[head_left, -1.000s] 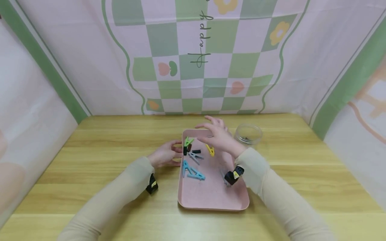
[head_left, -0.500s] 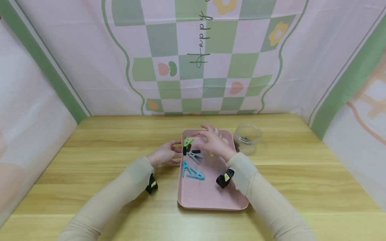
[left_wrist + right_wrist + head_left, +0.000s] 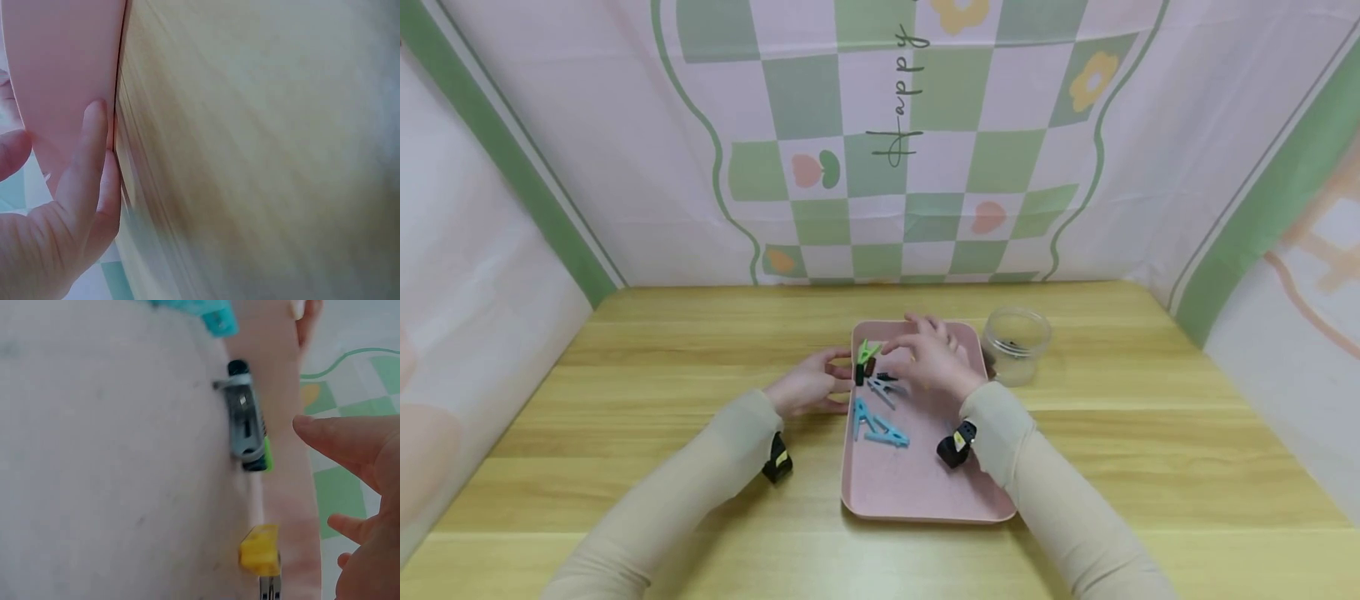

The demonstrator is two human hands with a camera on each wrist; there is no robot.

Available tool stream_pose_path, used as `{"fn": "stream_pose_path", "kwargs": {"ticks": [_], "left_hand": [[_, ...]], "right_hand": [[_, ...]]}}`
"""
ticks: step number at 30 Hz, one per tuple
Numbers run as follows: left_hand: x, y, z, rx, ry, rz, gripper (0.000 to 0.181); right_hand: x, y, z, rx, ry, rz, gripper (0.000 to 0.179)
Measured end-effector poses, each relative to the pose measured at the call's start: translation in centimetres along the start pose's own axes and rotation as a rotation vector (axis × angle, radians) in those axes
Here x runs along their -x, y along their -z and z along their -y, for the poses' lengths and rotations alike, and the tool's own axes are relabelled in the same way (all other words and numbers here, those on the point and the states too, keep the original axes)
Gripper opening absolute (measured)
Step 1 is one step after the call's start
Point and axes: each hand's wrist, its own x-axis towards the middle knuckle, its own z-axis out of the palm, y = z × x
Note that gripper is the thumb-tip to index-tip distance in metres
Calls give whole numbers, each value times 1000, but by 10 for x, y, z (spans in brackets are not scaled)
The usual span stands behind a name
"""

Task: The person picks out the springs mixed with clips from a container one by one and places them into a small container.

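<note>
My left hand (image 3: 811,383) rests its straight fingers against the outer left wall of a pink tray (image 3: 917,493); the left wrist view shows the fingertips (image 3: 95,112) on that wall. Over the tray's far half hovers my right hand (image 3: 934,364), fingers spread and nothing held. Below it in the right wrist view lie a yellow clothespin (image 3: 259,551) and a grey clothespin (image 3: 244,419). Two blue clothespins (image 3: 887,433), a green clothespin (image 3: 867,353), and small black (image 3: 860,375) and brown (image 3: 870,367) pieces lie along the tray's left side. The right hand mostly hides the yellow clothespin in the head view.
A clear round container (image 3: 1017,335) with small dark bits inside stands just right of the tray's far end. The wooden table (image 3: 700,333) extends on both sides. A patterned cloth (image 3: 880,167) hangs behind its far edge.
My right hand has moved left and slightly nearer over the tray, covering the yellow clothespin, then shifted only a little. My left hand has stayed at the tray's wall.
</note>
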Motion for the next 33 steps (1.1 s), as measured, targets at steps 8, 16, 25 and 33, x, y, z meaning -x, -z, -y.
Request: {"fn": "stream_pose_path", "kwargs": {"ticks": [8,16,25,33], "left_hand": [[-1,-1,1,7,8,-2,63],[-1,0,1,16,2,7,63],[-3,-1,0,8,0,-8,65],[-1,-1,2,-3,-14,-2,63]], "right_hand": [[0,-4,-4,70,40,11,24],[1,-3,-5,85,83,5,22],[0,-6,-6,140,94,-1,20],[-1,-8,-6,162,108,1,17]]}}
